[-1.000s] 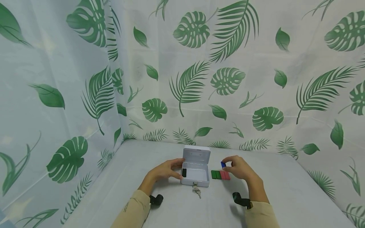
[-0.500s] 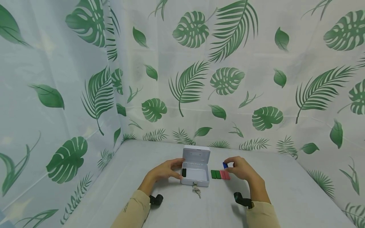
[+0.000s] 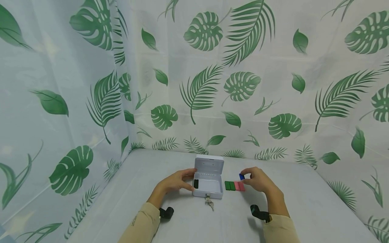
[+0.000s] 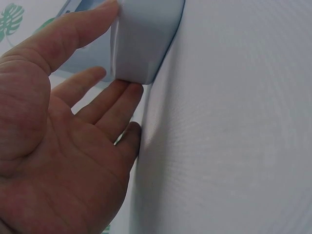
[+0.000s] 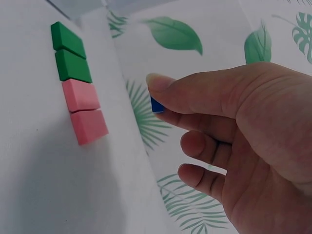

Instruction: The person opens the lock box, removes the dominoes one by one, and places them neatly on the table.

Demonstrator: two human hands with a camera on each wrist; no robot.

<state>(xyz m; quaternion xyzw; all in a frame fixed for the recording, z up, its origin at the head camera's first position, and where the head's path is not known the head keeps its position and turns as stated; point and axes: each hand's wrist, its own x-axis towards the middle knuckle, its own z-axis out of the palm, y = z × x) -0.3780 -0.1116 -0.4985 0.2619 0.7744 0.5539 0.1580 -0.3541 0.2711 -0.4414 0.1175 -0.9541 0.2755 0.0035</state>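
Note:
An open white cash box (image 3: 215, 195) stands on the table with its lid raised. A black rectangle (image 3: 196, 184) shows inside at its left. Keys (image 3: 210, 204) hang from the front lock. My left hand (image 3: 176, 181) holds the left side of the box, thumb at the front corner and fingers toward the back. My right hand (image 3: 257, 179) pinches a small blue block (image 5: 156, 105) between thumb and index finger, above the table; its other fingers curl loosely. Below and left of it, two green blocks (image 5: 73, 66) and two pink blocks (image 5: 87, 126) lie in a row.
White table cloth (image 3: 231, 222) covers the surface. Leaf-patterned curtains (image 3: 267, 98) hang at the back and on the left side. A black wrist camera (image 3: 166, 213) is on the left wrist, and another black camera (image 3: 258, 212) is on the right.
My right hand, with the blue block pinched in it, has shifted slightly to the right, away from the box. The left hand and box stay in place.

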